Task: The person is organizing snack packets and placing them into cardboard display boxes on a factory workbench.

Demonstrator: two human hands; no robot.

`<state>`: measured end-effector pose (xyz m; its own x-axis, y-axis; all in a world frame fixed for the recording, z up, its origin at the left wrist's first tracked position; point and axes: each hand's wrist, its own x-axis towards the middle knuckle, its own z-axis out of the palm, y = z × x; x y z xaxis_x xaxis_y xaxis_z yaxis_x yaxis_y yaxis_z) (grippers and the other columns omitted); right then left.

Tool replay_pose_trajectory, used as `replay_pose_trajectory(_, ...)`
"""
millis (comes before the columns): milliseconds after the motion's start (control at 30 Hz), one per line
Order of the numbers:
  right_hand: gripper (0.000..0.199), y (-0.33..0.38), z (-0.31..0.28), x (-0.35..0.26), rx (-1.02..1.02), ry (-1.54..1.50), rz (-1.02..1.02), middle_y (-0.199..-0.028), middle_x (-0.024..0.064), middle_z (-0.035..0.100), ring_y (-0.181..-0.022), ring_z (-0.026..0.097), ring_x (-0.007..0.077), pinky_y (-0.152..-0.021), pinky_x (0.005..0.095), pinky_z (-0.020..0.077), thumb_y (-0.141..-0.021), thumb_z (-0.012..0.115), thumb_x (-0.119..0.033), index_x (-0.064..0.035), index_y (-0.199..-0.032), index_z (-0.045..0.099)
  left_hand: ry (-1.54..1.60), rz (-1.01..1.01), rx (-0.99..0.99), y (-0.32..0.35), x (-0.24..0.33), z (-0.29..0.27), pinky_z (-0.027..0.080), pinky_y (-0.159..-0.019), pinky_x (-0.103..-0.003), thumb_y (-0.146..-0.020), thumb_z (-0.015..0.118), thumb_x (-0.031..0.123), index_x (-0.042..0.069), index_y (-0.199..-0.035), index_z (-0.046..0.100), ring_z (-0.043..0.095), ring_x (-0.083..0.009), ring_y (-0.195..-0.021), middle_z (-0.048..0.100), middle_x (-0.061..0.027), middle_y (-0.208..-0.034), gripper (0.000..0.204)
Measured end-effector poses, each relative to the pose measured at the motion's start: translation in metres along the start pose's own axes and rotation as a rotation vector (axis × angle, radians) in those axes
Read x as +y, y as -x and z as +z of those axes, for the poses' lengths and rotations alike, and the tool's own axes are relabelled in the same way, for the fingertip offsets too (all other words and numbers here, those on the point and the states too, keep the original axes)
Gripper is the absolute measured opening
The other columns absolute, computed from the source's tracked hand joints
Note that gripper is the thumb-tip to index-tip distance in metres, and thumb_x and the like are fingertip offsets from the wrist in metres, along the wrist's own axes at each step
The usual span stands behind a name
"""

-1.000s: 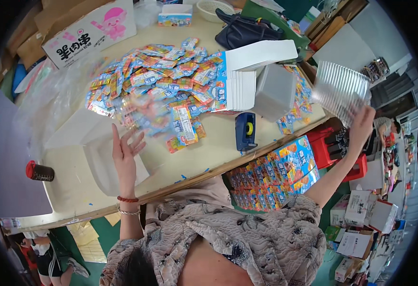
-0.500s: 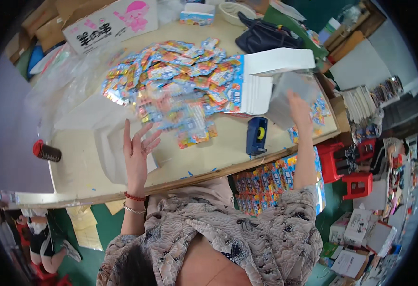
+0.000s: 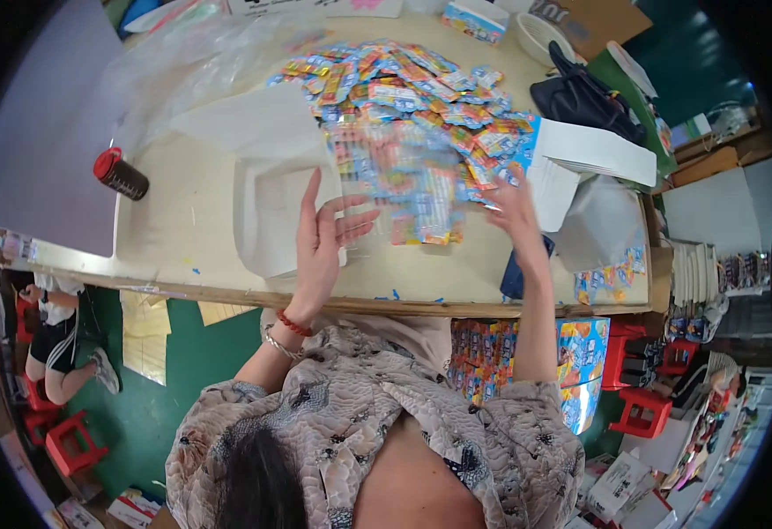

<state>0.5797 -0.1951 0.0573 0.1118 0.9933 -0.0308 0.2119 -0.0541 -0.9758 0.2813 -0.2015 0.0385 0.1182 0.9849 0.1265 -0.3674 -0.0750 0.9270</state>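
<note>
"Starting in the middle, what is there?"

"A clear plastic piece [image 3: 395, 163], blurred, over the near side of a heap of colourful sachets [image 3: 404, 93], which spreads from it toward twelve o'clock."

"And the grip?"

"Left hand [image 3: 320, 242], at half past seven from the clear piece: its grip is spread, thumb and fingers apart. Right hand [image 3: 518, 216], at four o'clock: blurred, its grip spread too. Whether either touches the piece, I can't tell."

"What else is on the worktop [image 3: 174, 234]?"

"A white tray [image 3: 271, 216] at eight o'clock, just beside the left hand. A dark blue tape dispenser [image 3: 514, 278] sits between four and five, partly behind the right arm [image 3: 538, 331]. White cartons [image 3: 552, 189] lie at three, with a translucent bin [image 3: 597, 229] just beyond. Farther out, a dark bag [image 3: 584, 104] is at two and a red-lidded cup [image 3: 123, 176] at nine."
</note>
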Motion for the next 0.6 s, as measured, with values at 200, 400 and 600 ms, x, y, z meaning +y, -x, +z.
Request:
replay_pose_trajectory(200,0.043,-0.042,0.074,-0.041,-0.337,-0.421,0.105,-0.089,0.0076,0.067,-0.071,0.066,0.0154,-0.066,0.0288,0.0549,-0.084,0.066,-0.009,-0.0049,-0.124,0.051,-0.049,0.014,0.030,0.037,0.018,-0.016,0.050,-0.090,-0.037,-0.102,0.032,0.014,0.012,-0.150,0.008,0.061,-0.0278,-0.105,0.051,-0.0186,-0.127,0.053)
replay_pose_trajectory(400,0.043,-0.032,0.155,-0.082,-0.076,0.396,-0.951,-0.088,0.0076,0.069,-0.074,0.067,0.0178,-0.068,0.0300,0.0560,-0.079,0.067,0.002,-0.0063,-0.120,0.057,-1.039,0.295,0.529,0.049,0.021,-0.082,0.032,-0.106,-0.045,-0.093,0.052,0.016,0.001,-0.147,0.013,0.038,-0.0347,-0.127,0.029,-0.0194,-0.144,0.068)
replay_pose_trajectory(600,0.043,-0.015,0.233,-0.004,-0.298,1.126,-1.069,-0.125,0.0168,0.055,-0.109,0.056,0.0365,-0.091,0.0428,0.0482,-0.087,0.054,-0.014,-0.0079,-0.129,0.050,-1.127,-0.034,0.301,0.025,-0.008,-0.140,0.041,-0.096,-0.041,-0.092,0.050,0.015,-0.002,-0.144,0.023,0.052,-0.0388,-0.112,0.053,-0.0288,-0.118,0.061)
